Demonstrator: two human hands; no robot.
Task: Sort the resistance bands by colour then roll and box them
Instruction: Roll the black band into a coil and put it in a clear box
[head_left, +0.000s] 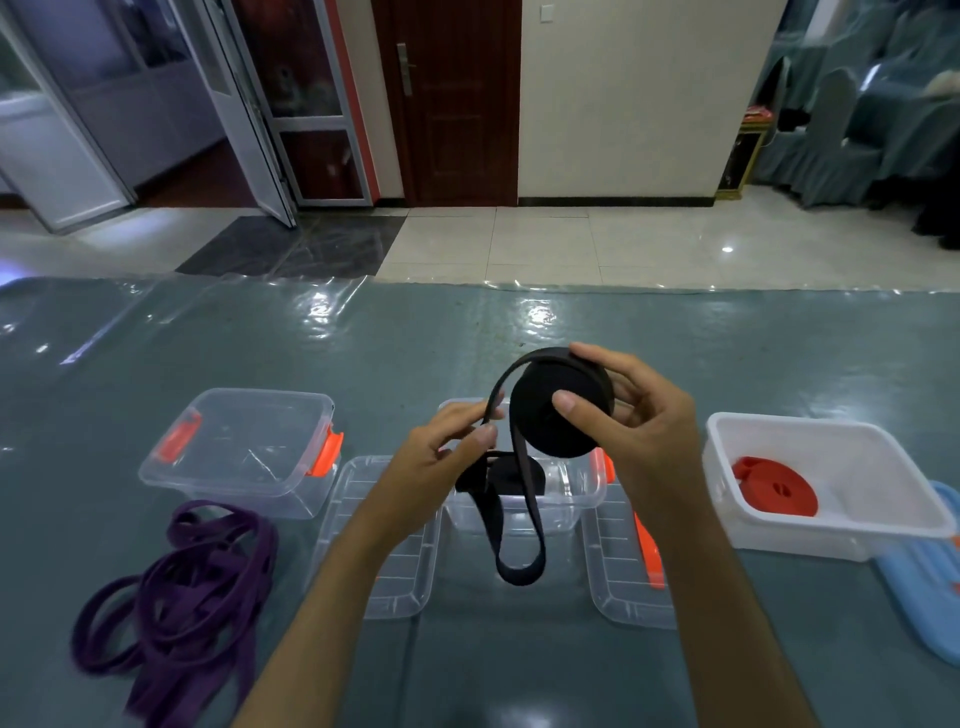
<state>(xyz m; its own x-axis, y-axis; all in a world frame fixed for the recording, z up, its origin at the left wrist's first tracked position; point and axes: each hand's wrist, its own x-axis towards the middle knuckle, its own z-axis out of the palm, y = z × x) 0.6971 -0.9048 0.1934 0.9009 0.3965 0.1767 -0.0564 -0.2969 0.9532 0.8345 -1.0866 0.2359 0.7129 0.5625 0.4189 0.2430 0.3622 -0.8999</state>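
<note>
Right hand (623, 415) grips the half-wound black rubber resistance band roll (558, 410), thumb pressed on the near flat face, fingers curled round the far rim; roll axis points roughly toward the camera. Left hand (441, 457) pinches the free strand just left of and slightly below the roll, thumb and forefinger closed on it. Below both grips the unwound tail hangs as a long loop (519, 545), long axis near vertical, bottom dangling in front of the clear plastic box with orange latches (561, 509), which sits directly under the roll and already holds a rolled black band (514, 475). Judgement: the tail must feed up through the left pinch, so left guides and right turns. Purple bands (182, 587) lie loose, well left of and below the left grip; an empty clear box (244, 452) stands beyond them. Red rolled band (774, 488) sits in the white tub (831, 540), right of the right grip.
</note>
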